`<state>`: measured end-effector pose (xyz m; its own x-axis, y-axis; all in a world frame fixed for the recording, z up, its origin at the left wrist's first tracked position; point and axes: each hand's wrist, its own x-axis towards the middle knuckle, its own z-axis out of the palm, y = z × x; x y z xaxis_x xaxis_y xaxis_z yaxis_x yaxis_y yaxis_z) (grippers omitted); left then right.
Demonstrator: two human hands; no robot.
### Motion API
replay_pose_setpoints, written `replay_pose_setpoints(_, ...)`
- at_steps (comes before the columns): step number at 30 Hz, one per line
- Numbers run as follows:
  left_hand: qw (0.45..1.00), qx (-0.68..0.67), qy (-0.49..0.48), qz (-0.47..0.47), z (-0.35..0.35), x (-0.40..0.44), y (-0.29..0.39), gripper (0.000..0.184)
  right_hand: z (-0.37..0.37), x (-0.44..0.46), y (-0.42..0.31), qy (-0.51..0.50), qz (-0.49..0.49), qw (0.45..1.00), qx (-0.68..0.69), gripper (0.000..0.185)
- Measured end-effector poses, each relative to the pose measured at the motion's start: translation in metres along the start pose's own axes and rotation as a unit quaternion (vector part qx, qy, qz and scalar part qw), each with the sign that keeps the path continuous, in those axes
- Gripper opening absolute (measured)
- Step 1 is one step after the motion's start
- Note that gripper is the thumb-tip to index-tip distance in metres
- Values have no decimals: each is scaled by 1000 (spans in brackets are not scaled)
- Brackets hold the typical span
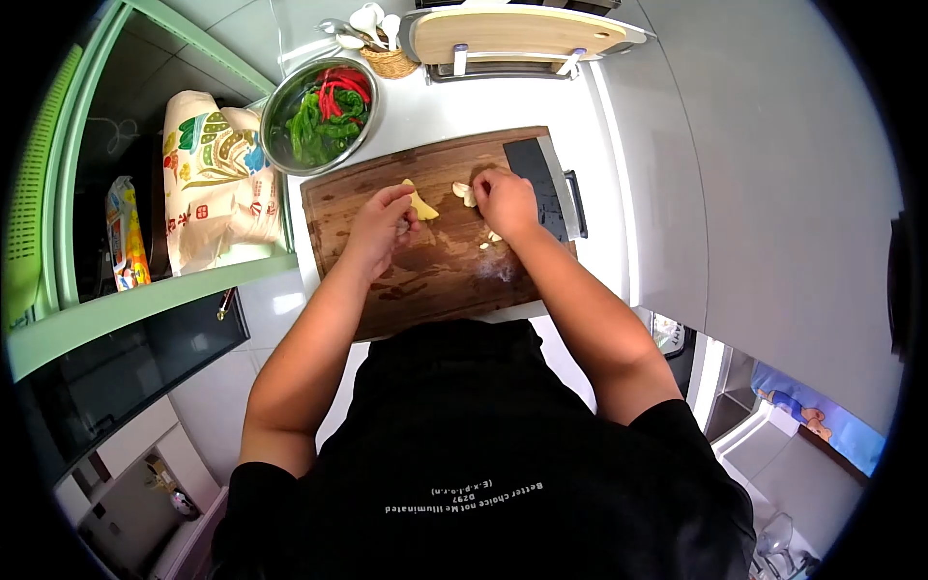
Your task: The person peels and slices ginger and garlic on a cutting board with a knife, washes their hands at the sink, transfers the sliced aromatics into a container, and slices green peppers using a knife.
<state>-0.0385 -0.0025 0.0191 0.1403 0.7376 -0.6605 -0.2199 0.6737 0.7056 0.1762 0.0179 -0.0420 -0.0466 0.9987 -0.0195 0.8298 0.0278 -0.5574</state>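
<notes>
A dark wooden cutting board [435, 280] lies on the white counter. Above its left half is my left hand [380, 232], fingers curled round something small and pale that I cannot make out. A yellow slice of what looks like ginger [422, 205] lies just beyond those fingers. My right hand [506, 201] is closed at the garlic cloves [463, 194], its fingertips turned down and partly hidden, so what they grip does not show. Small pale garlic pieces [494, 236] rest on the board beside my right wrist.
A metal bowl [274, 145] with green and red peppers stands at the board's back left corner. Behind are a wicker basket [390, 64] of spoons and an upright light board [522, 37]. A black-handled dark object [577, 203] lies at the right edge.
</notes>
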Motion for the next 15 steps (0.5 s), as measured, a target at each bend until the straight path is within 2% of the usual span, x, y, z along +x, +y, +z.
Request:
replay_pose_setpoints(4, 1000, 6, -26, -3, 2, 11, -3, 16, 8, 2, -1, 6, -83, 994, -76, 8)
replay_pose_setpoints(10, 1000, 13, -26, 0, 1, 15, 2, 17, 4, 3, -1, -17, -61, 997, -54, 9)
replay_pose_setpoints(15, 999, 20, -27, 4, -1, 16, 0, 16, 4, 0, -6, 15, -102, 991, -84, 10)
